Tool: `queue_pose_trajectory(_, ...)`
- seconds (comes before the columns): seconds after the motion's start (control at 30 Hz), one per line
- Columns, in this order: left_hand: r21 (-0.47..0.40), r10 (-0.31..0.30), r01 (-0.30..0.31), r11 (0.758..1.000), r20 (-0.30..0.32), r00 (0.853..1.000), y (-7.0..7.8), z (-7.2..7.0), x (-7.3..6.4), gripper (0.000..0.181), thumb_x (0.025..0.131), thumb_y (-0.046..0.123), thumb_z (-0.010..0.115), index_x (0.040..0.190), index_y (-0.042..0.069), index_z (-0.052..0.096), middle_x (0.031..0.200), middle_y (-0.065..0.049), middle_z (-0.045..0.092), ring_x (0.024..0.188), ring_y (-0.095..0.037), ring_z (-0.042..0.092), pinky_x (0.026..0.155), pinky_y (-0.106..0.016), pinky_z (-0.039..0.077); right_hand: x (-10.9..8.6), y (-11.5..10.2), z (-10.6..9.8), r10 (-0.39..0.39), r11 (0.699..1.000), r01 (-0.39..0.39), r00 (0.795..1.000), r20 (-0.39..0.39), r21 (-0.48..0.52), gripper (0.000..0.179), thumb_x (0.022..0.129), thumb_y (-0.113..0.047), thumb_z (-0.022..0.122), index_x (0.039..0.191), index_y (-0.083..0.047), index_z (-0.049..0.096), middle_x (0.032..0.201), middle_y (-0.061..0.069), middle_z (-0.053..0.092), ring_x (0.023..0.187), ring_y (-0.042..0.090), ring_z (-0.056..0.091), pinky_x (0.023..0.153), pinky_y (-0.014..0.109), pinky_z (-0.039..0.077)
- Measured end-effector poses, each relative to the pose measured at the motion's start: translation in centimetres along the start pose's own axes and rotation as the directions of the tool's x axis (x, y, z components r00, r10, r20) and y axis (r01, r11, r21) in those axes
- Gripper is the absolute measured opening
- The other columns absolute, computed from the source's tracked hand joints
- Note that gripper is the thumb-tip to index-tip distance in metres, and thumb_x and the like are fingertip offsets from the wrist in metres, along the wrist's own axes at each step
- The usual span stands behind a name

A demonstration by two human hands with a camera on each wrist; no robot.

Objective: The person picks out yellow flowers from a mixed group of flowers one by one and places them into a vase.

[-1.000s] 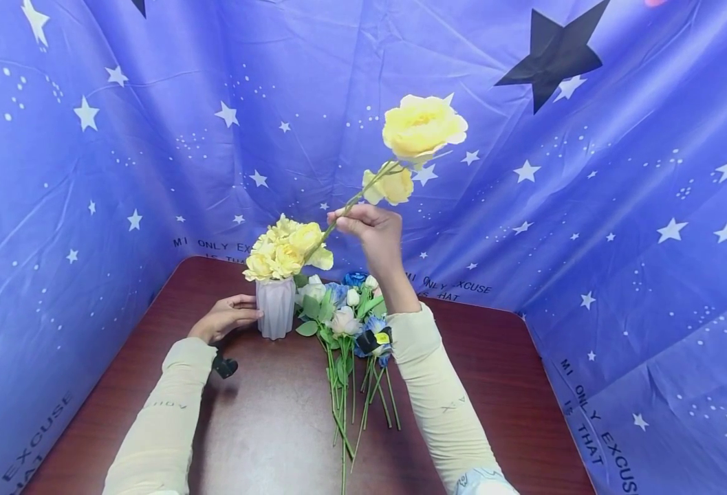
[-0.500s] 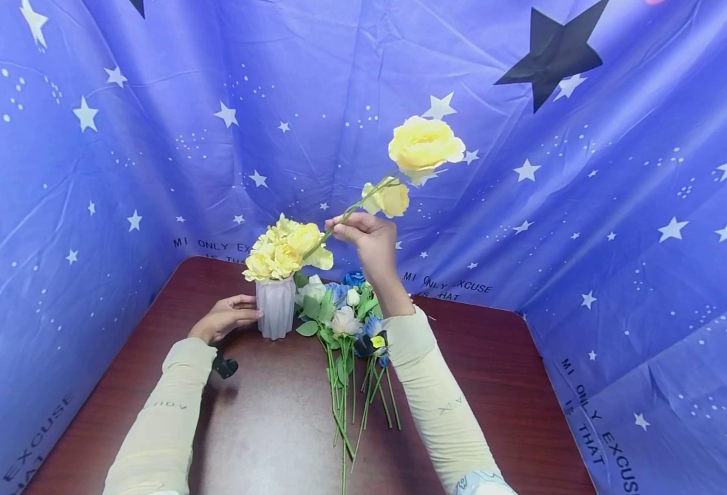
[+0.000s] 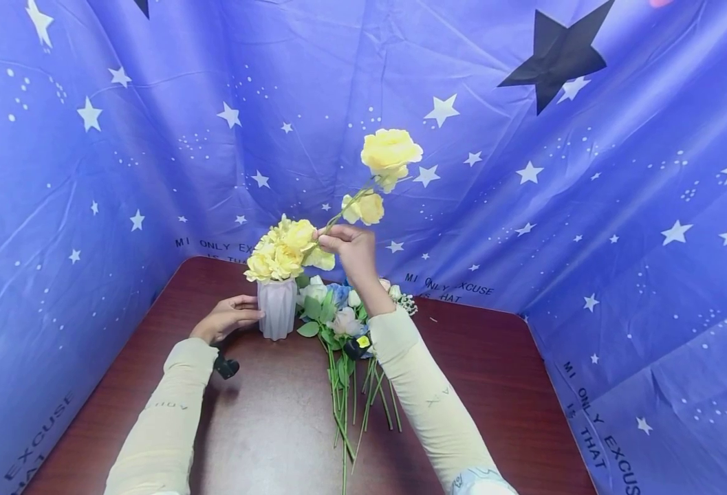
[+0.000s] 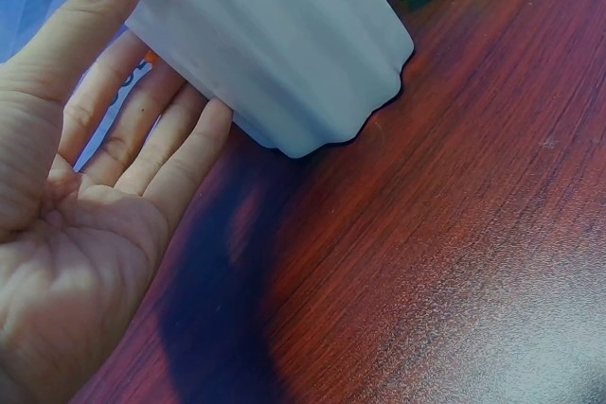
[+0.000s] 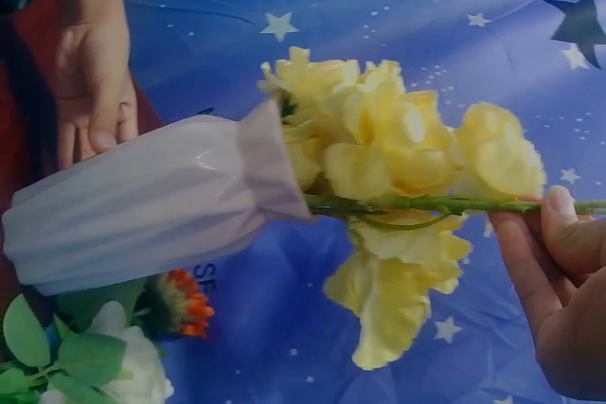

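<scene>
My right hand (image 3: pixel 352 254) pinches the green stem of a yellow flower (image 3: pixel 391 152) between thumb and fingers, up and right of the vase. It carries a large bloom and a smaller one (image 3: pixel 368 207), and leans to the right. In the right wrist view the stem (image 5: pixel 407 203) runs into the mouth of the pale, ribbed vase (image 5: pixel 151 201). Other yellow flowers (image 3: pixel 279 251) fill the vase's top. Beside the upright vase, my left hand (image 3: pixel 227 320) touches its left side with nearly straight fingers (image 4: pixel 189 153), thumb toward the near side.
White and blue flowers (image 3: pixel 344 320) with green leaves lie right of the vase, their long stems (image 3: pixel 344 405) pointing toward the near edge of the brown table (image 3: pixel 481 385). An orange flower (image 5: pixel 185 305) shows in the right wrist view. A star-printed blue cloth (image 3: pixel 313 82) hangs around the table.
My right hand has moved down and left toward the vase, bringing the yellow flower lower and its blooms leftward. My left hand stays at the vase.
</scene>
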State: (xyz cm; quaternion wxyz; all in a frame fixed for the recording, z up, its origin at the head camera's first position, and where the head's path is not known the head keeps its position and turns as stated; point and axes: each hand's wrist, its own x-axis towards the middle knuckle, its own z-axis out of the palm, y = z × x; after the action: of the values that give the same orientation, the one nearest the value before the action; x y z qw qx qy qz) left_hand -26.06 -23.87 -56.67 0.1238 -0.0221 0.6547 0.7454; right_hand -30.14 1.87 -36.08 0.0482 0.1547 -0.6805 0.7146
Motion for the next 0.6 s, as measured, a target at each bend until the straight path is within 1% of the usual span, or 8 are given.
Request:
queue_pose_trajectory(0.13, 0.002, -0.005, 0.005, 1.000, -0.004, 1.000, 0.0, 0.0, 0.0, 0.059, 0.091, -0.001, 0.072, 0.140, -0.015, 0.042, 0.104, 0.006, 0.069, 0.093, -0.005, 0.070, 0.095, -0.032, 0.060, -0.1, 0.5, 0.6, 0.043, 0.996, -0.042, 0.999, 0.006, -0.075, 0.012, 0.086, 0.006, 0.076, 0.095, 0.013, 0.075, 0.091, 0.024, 0.076, 0.069, 0.009, 0.073, 0.077, 0.034, 0.065)
queue_pose_trajectory(0.2, 0.000, -0.007, 0.007, 1.000, -0.009, 1.000, 0.1, 0.0, 0.0, 0.060, 0.091, -0.001, 0.072, 0.140, -0.015, 0.042, 0.104, 0.005, 0.069, 0.093, -0.005, 0.070, 0.095, -0.033, 0.060, -0.1, 0.6, 1.0, 0.058, 0.992, -0.056, 0.998, 0.016, -0.112, 0.013, 0.087, 0.005, 0.076, 0.097, 0.013, 0.075, 0.095, 0.027, 0.075, 0.070, 0.014, 0.075, 0.077, 0.033, 0.065)
queue_pose_trajectory(0.33, 0.000, -0.013, 0.013, 1.000, -0.010, 1.000, 0.1, 0.1, -0.1, 0.061, 0.091, 0.000, 0.073, 0.141, -0.015, 0.041, 0.104, 0.004, 0.069, 0.093, -0.006, 0.070, 0.095, -0.033, 0.060, 0.0, 0.7, 1.5, 0.088, 0.978, -0.079, 0.995, 0.040, -0.194, 0.017, 0.089, 0.003, 0.074, 0.103, 0.013, 0.074, 0.101, 0.029, 0.074, 0.082, 0.030, 0.077, 0.075, 0.030, 0.065)
queue_pose_trajectory(0.4, 0.000, -0.013, 0.013, 1.000, -0.006, 1.000, 0.1, 0.1, -0.1, 0.061, 0.091, -0.001, 0.072, 0.141, -0.015, 0.041, 0.104, 0.004, 0.070, 0.093, -0.006, 0.070, 0.095, -0.033, 0.060, 0.2, 0.7, 1.6, 0.101, 0.969, -0.086, 0.993, 0.053, -0.231, 0.017, 0.090, 0.001, 0.074, 0.104, 0.012, 0.075, 0.102, 0.029, 0.074, 0.087, 0.034, 0.077, 0.074, 0.028, 0.065)
queue_pose_trajectory(0.5, 0.007, -0.013, 0.013, 1.000, -0.007, 1.000, 0.0, 0.1, 0.0, 0.060, 0.091, 0.000, 0.072, 0.141, -0.015, 0.041, 0.104, 0.004, 0.069, 0.093, -0.006, 0.070, 0.096, -0.034, 0.060, 0.4, 0.5, 1.8, 0.110, 0.955, -0.087, 0.992, 0.067, -0.282, 0.017, 0.090, 0.000, 0.074, 0.104, 0.010, 0.076, 0.101, 0.027, 0.075, 0.089, 0.034, 0.077, 0.073, 0.027, 0.065)
queue_pose_trajectory(0.6, 0.013, -0.011, 0.011, 1.000, -0.011, 1.000, 0.0, 0.1, 0.0, 0.061, 0.092, 0.000, 0.072, 0.141, -0.015, 0.041, 0.105, 0.003, 0.069, 0.093, -0.006, 0.070, 0.097, -0.035, 0.060, 0.6, 0.3, 1.9, 0.100, 0.939, -0.067, 0.991, 0.083, -0.337, 0.015, 0.090, -0.002, 0.075, 0.102, 0.007, 0.077, 0.098, 0.024, 0.076, 0.087, 0.031, 0.077, 0.075, 0.030, 0.065)
